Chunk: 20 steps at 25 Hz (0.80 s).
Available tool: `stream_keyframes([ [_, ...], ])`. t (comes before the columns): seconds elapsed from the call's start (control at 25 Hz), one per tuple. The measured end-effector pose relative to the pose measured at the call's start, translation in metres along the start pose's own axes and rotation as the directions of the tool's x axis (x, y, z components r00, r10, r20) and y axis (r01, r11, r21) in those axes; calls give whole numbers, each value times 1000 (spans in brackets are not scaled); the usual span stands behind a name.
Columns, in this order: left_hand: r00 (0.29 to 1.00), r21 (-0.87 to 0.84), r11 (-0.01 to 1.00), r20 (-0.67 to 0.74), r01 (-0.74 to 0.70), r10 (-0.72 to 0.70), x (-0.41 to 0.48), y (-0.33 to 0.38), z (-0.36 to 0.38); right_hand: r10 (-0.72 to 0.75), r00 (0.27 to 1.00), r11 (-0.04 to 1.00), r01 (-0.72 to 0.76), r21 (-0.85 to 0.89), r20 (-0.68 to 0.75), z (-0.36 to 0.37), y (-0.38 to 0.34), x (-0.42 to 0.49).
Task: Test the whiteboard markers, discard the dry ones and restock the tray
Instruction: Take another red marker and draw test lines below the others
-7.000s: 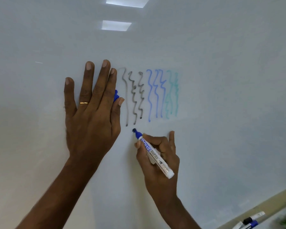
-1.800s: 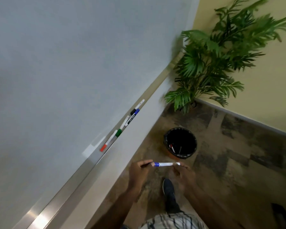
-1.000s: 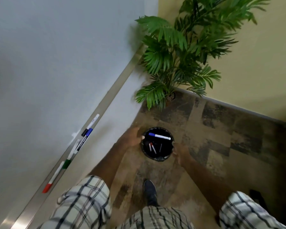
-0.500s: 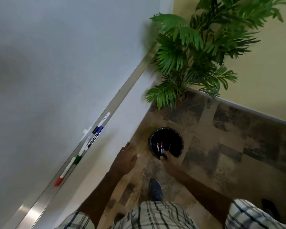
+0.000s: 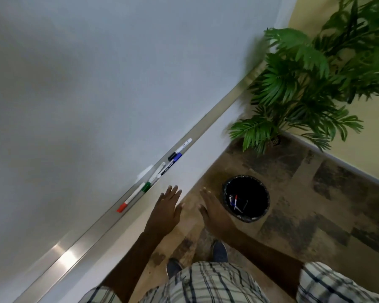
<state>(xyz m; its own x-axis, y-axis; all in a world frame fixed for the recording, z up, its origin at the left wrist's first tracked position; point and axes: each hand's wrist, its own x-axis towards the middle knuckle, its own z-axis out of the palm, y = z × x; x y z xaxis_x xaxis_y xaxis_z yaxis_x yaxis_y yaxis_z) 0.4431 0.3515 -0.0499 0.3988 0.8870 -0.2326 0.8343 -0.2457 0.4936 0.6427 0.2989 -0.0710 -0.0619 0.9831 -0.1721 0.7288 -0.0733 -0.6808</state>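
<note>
Left hand [image 5: 167,212]: fingers [image 5: 172,193] straight, slightly spread, holding nothing. Palm faces down, forearm extended forward, near the tray [image 5: 79,248] but apart from it.

Right hand [image 5: 213,212]: fingers [image 5: 205,194] straight, close together, holding nothing. Palm faces down, just beside the bin [image 5: 249,219].

Four markers lie on the tray, long axes along it: red-capped marker [image 5: 130,197], green-capped marker [image 5: 154,178], blue-capped marker [image 5: 170,165], black-capped marker [image 5: 180,149]. The blue cap points toward the plant [image 5: 298,84]; the other caps point the opposite way.

Discarded markers [image 5: 235,202] lie inside the bin.
</note>
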Motion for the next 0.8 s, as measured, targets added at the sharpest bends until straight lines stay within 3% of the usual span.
stream_keyframes([
  [0.24, 994, 16, 998, -95, 55, -54, -36, -49, -37, -115, 993, 989, 114, -89, 1, 38, -65, 15],
  [0.52, 983, 112, 980, -105, 164, -153, -76, -120, -51, -262, 955, 903, 293, -314, 138, 76, -131, 42],
  [0.6, 978, 112, 973, -75, 202, -195, -82, -134, -50, -336, 917, 859, 391, -330, 212, 89, -138, 59],
  [0.8, 974, 143, 963, -23, 227, -226, -87, -154, -46, -493, 745, 668, 655, -353, 449, 108, -155, 106],
])
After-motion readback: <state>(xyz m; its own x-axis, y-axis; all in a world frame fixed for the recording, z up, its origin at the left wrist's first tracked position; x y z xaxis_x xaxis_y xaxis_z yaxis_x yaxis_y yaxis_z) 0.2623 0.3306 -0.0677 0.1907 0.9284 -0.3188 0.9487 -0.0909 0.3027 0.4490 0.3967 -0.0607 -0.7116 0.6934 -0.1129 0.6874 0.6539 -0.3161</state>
